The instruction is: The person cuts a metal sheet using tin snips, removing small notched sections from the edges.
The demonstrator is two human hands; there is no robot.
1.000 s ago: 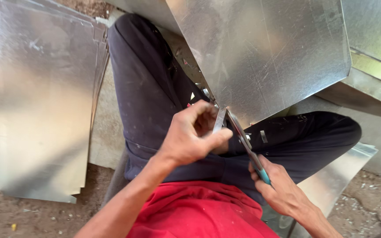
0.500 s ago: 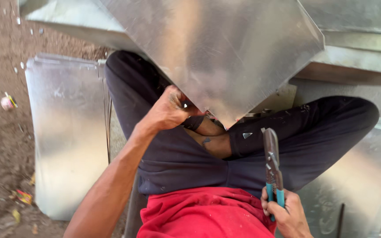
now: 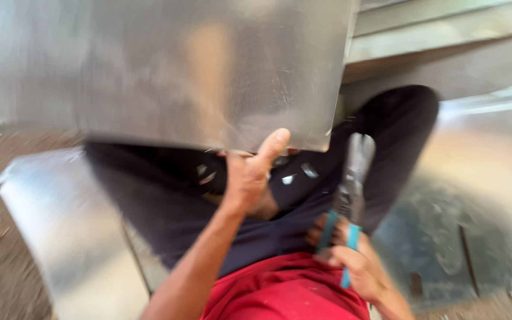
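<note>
Galvanised sheet (image 3: 167, 71) fills the upper view, held up over your lap, its lower edge pinched by your left hand (image 3: 250, 178), thumb up against the face. Your right hand (image 3: 357, 269) is closed round the blue grips of the snips (image 3: 351, 184), whose blades point up, just clear of the sheet's lower right corner; blur hides whether they are parted. This looks like a pause between cuts, with the sheet being turned. The next bite calls for a steady edge fed squarely into the blades. More sheets (image 3: 475, 195) lie on the ground either side.
</note>
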